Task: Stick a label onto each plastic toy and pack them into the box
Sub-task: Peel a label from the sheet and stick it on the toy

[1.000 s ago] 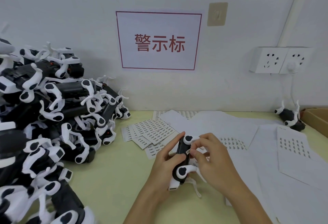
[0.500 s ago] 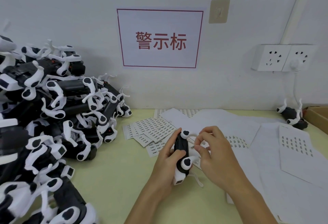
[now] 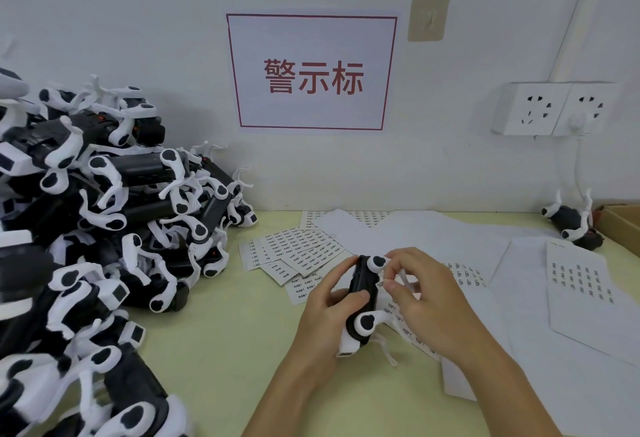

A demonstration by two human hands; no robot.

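A pale wall (image 3: 138, 21) fills the upper half, bearing a white sign (image 3: 311, 73) with a red border and red characters, and a double wall socket (image 3: 554, 109) at right. Below it lies a pale green bench (image 3: 221, 343). A large heap of black-and-white plastic toys (image 3: 93, 228) covers the bench's left side, piled against the wall. White backing sheets (image 3: 433, 232) spread across the right half of the bench, and printed label sheets (image 3: 298, 249) fan out near the middle. At the far right edge sits the corner of a brown cardboard box (image 3: 620, 222), with a single toy (image 3: 571, 220) lying just beside it.

In the centre foreground, the left hand (image 3: 322, 319) grips the toy in hand (image 3: 362, 291), a black body with white legs, fingers curled around it and thumb across its side. The right hand (image 3: 426, 301) pinches a small label (image 3: 381, 285) between thumb and forefinger, right at the toy's side.
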